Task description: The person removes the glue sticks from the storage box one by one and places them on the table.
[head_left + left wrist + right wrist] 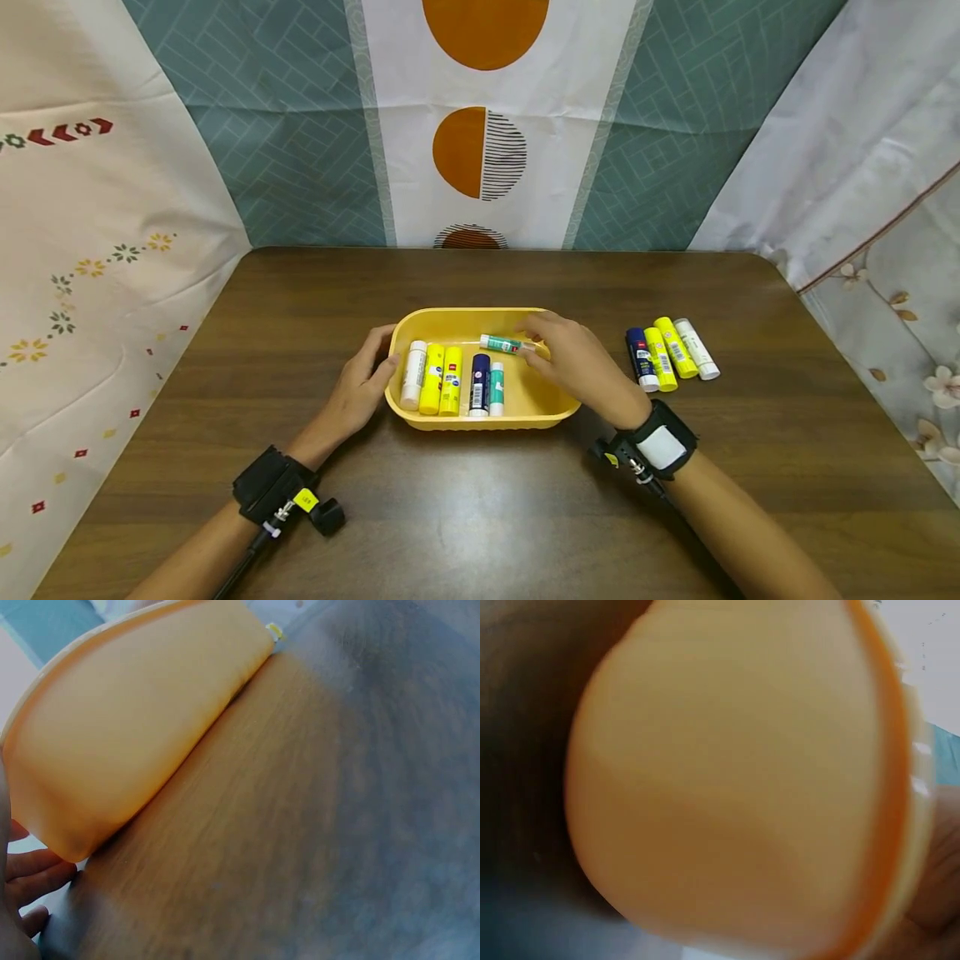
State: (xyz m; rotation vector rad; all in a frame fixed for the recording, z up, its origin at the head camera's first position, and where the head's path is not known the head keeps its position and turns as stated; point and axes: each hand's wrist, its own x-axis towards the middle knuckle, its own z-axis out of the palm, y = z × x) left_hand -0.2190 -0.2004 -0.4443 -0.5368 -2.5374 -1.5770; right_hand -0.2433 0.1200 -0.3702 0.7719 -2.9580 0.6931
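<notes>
A yellow plastic basket point(536, 404) sits on the table, holding a row of upright-lying glue sticks. At its left end my left hand point(363, 379) grips the wall, thumb at the rim and fingers along the outside; the left wrist view shows those fingers point(37, 877) by the basket's lower corner. My right hand point(573, 362) reaches over the right rim and pinches the right end of a small green-and-white glue stick point(498, 343), which lies crosswise above the row. In the right wrist view the basket wall hides most of that hand.
Inside the basket are a white glue stick point(414, 375), two yellow ones point(451, 382), a navy one point(480, 385) and another green one point(497, 389). Right of the basket lie a navy stick point(642, 358), two yellow ones point(675, 347) and a white one point(697, 348) on the wooden table point(480, 500).
</notes>
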